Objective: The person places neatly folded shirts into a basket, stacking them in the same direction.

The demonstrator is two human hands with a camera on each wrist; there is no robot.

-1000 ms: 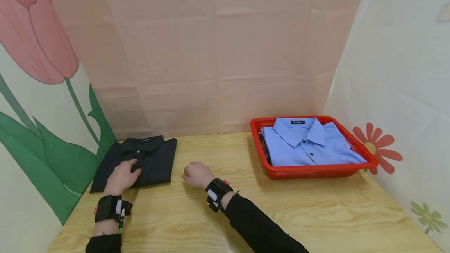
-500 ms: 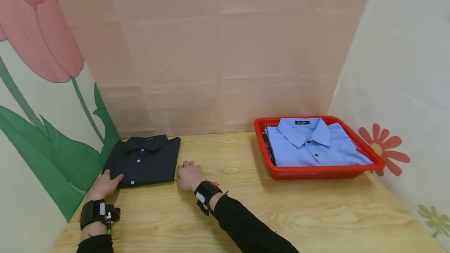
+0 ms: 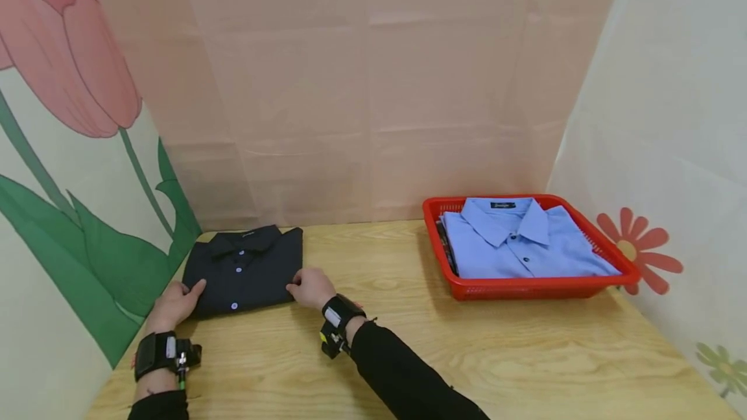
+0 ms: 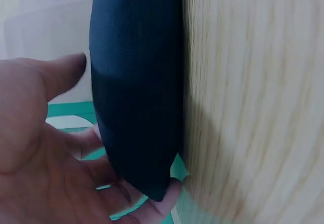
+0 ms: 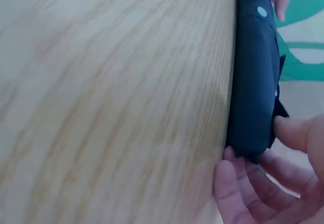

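A folded dark shirt (image 3: 242, 277) with a collar and pale buttons lies on the wooden table at the left. At its left edge is my left hand (image 3: 174, 303); in the left wrist view the fingers (image 4: 119, 193) touch the shirt's side and the thumb stands slightly off its top. My right hand (image 3: 312, 289) pinches the near right corner. The right wrist view has its thumb on the upper face and its other fingers (image 5: 230, 188) at the lower edge, partly tucked under.
A red plastic basket (image 3: 525, 287) stands at the back right, with a folded light blue shirt (image 3: 496, 245) on top and a dark patterned cloth edge below. A pinkish sheet (image 3: 367, 83) hangs behind the wooden table (image 3: 438, 355). Flower-printed panels flank both sides.
My left hand has moved from the top of the dark shirt to its left edge. The right hand has come left to its right corner and taken hold. The shirt has shifted slightly.
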